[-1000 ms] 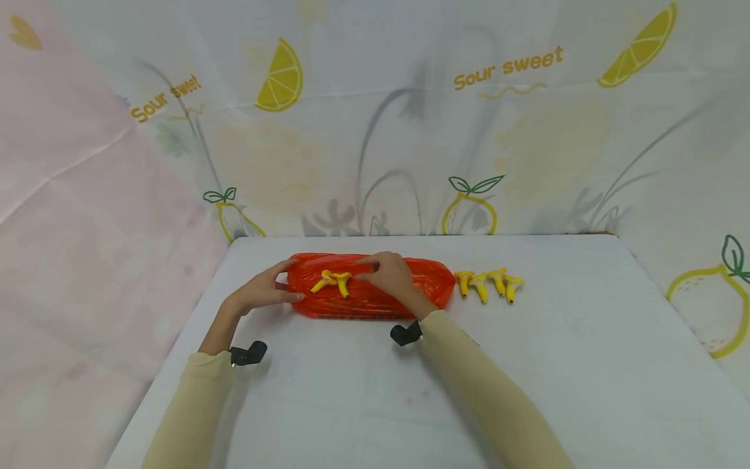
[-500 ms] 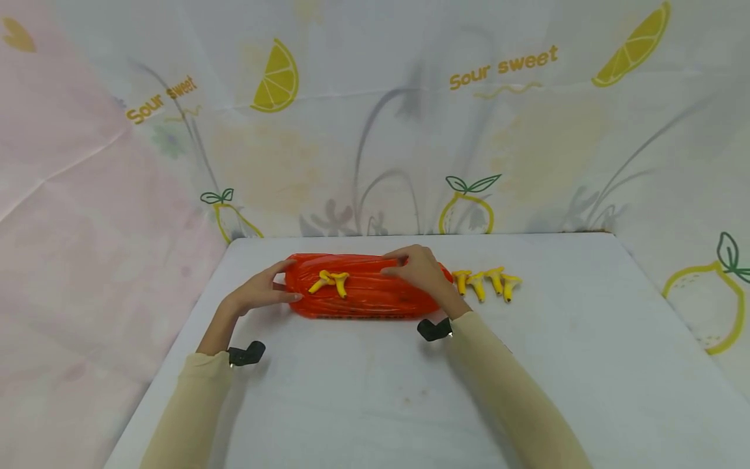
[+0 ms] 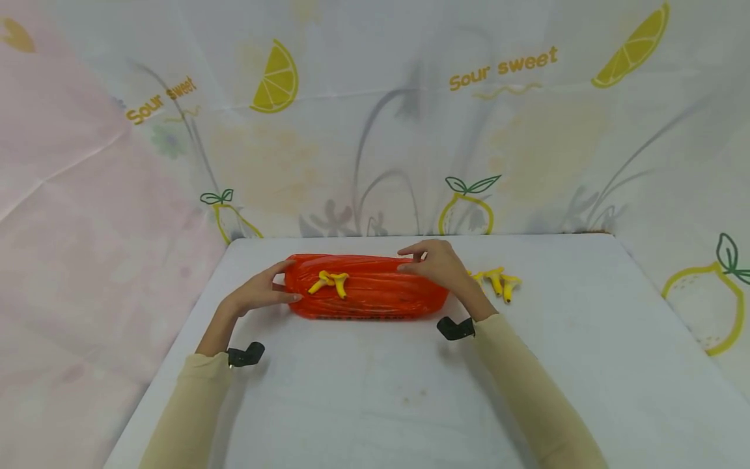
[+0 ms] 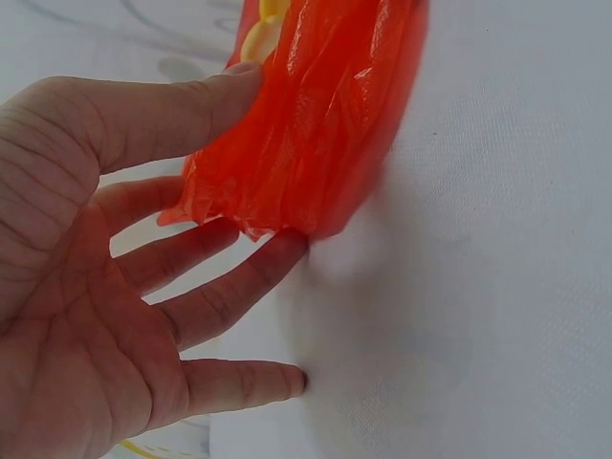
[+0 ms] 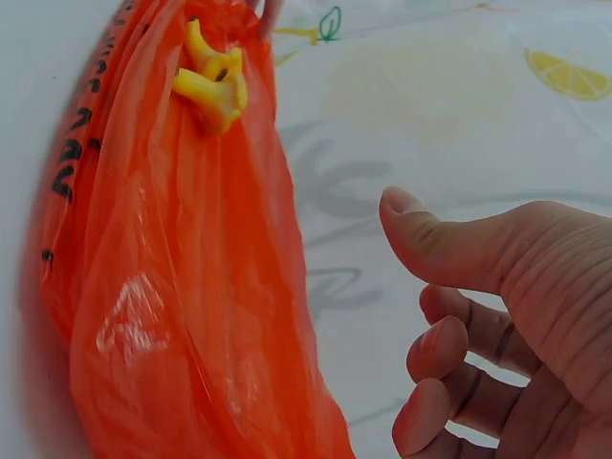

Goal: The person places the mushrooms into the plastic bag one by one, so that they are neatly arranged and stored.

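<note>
Left hand [image 3: 258, 291] rests spread against the red plastic bag [image 3: 375, 290], right hand [image 3: 442, 264] hovers empty, loosely curled — looks light, soft, slippery, that bag, best pinched at its ends!

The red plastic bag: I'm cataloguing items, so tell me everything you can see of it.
The red plastic bag lies stretched sideways on the white table, glossy and partly translucent, with lengthwise creases. Dark printed marks line its near edge. Two yellow chanterelle mushrooms rest on it toward the left end, which the left hand touches. The right hand is near the right end, not gripping it. Whether anything is inside cannot be told.
</note>
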`<state>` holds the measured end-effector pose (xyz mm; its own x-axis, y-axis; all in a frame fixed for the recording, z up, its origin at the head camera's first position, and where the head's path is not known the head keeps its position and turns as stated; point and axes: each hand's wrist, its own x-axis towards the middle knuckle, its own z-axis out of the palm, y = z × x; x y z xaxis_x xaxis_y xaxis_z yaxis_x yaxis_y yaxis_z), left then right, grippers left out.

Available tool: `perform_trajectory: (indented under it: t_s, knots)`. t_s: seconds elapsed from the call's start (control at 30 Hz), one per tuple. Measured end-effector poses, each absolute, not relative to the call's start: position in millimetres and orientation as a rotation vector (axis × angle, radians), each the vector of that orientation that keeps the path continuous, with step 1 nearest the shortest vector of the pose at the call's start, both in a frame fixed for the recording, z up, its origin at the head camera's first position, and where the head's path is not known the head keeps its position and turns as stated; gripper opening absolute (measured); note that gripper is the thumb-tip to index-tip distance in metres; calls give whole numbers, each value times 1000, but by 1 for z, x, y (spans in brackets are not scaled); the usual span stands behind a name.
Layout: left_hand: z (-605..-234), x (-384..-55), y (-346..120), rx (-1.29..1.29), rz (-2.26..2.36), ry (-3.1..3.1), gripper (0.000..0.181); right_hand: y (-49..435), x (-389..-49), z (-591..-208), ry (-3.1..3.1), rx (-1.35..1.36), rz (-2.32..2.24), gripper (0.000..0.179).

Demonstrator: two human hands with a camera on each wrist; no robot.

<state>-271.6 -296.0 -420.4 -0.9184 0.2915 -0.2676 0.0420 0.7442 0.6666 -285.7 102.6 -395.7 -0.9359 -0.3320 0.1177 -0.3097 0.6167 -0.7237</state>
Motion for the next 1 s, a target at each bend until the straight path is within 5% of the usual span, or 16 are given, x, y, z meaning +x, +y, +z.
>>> perform_trajectory:
  t_s: [1.0]
  knots:
    - [-417,-270,-295,270,1005,2569,92,183,-274,-388,2930,-436,-1188,37]
